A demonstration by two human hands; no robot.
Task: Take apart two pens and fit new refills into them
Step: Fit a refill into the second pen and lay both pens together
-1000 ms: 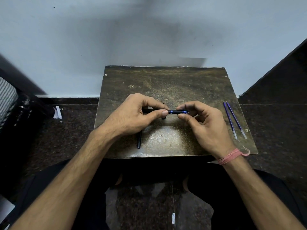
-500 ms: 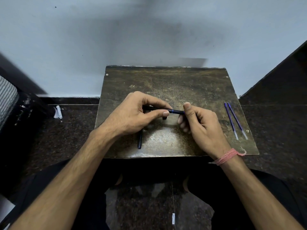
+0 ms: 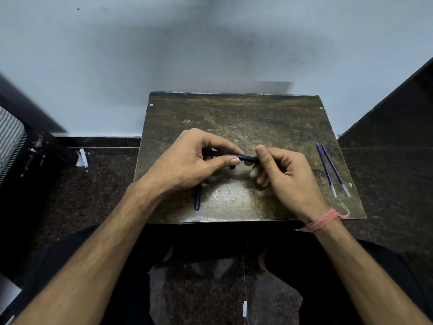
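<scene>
Both hands grip one dark pen (image 3: 236, 157) over the tabletop (image 3: 269, 118): left hand (image 3: 192, 160) on the barrel, right hand (image 3: 285, 174) pinching its tip end.

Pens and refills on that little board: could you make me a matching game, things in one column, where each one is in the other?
Things:
1. pen being worked on
2. second pen
3. two refills
4. pink thread band

Places:
A. lying by the board's right edge
B. round the right wrist
C. held between both hands, left hand and right hand
D. lying on the board, partly under the left wrist

Pairs: 1-C, 2-D, 3-A, 4-B
</scene>
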